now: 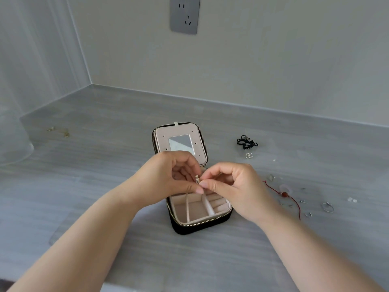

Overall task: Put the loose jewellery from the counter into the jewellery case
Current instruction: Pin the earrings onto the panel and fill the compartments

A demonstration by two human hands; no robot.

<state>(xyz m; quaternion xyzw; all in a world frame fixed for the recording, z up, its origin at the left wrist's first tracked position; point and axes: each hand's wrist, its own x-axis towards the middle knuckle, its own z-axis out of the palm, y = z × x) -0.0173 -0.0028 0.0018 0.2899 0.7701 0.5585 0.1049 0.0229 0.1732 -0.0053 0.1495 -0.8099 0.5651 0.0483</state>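
- Counter (105, 165): 1 jewellery case (189, 228), black outside, pale lining, zip rim. It lies open in the middle, with the lid (160, 142) laid back towards the wall.
- Lid: 1 mirror (181, 143). 5 small dark dots show around it. Your left hand covers the lid's near edge.
- Tray: 2 upright dividers make 3 sections. The right section holds padded rolls. The far part of the tray is hidden behind your fingers, so no contents can be logged there.
- Hands: 2, both above the far end of the tray, fingertips meeting.
- Your left hand (168, 175) has its fingers curled and its thumb forward, pinching 1 small silvery piece (197, 179).
- Your right hand (235, 186) pinches the same piece from the other side with thumb and forefinger. The piece is too small to identify.
- Loose items right of the case: 1 black cord bundle (246, 142), and just in front of it 1 sparkly stud (249, 155).
- Nearer your right wrist lies 1 red string (296, 204) carrying 1 red-brown bead (284, 194). Part of the string is hidden by the wrist.
- Further right: 1 silver ring (328, 207), 1 small hoop (308, 214) and 2 pale beads (352, 200).
- Several tiny metal bits lie around the string, too small to count.
- Far left: 1 thin gold chain (63, 132), faint, well apart from the case.
- Wall: 1 grey socket plate (184, 15).
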